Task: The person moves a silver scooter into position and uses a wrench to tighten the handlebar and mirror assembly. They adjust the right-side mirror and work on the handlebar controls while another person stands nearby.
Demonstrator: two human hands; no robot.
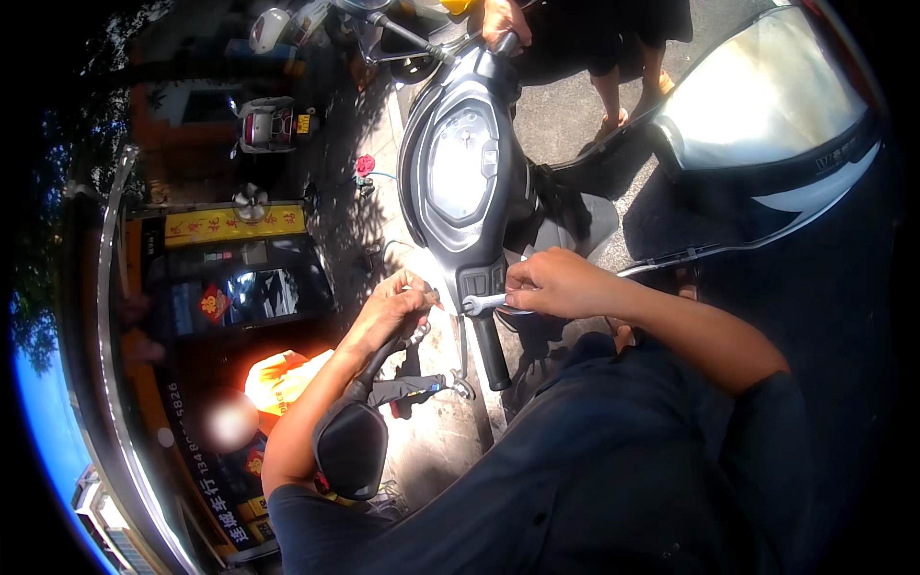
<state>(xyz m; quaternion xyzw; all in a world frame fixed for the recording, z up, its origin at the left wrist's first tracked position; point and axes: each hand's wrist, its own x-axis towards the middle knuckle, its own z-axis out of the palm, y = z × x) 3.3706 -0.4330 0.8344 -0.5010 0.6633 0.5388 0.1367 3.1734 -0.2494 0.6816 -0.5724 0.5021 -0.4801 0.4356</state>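
My right hand (pixel 556 284) is closed round a silver open-end wrench (pixel 484 304). The wrench's jaw lies at the switch block (pixel 476 282) on the near side of the scooter's handlebar. Just left of the jaw, my left hand (pixel 395 305) is closed in a pinch; what its fingertips hold is too small to make out. Below that hand is a black rear-view mirror (pixel 351 448), its stem running up past my wrist. A black handlebar grip (pixel 493 356) points toward me. The scooter's dashboard (pixel 465 165) lies beyond both hands.
Another person's hand (pixel 505 21) grips the far handlebar end. That person's feet (pixel 615 120) stand on the pavement. At right is a large vehicle with a shiny curved windscreen (pixel 767 91). A person in an orange top (pixel 284 385) is at left, near a shop front; a parked scooter (pixel 268 125) stands beyond.
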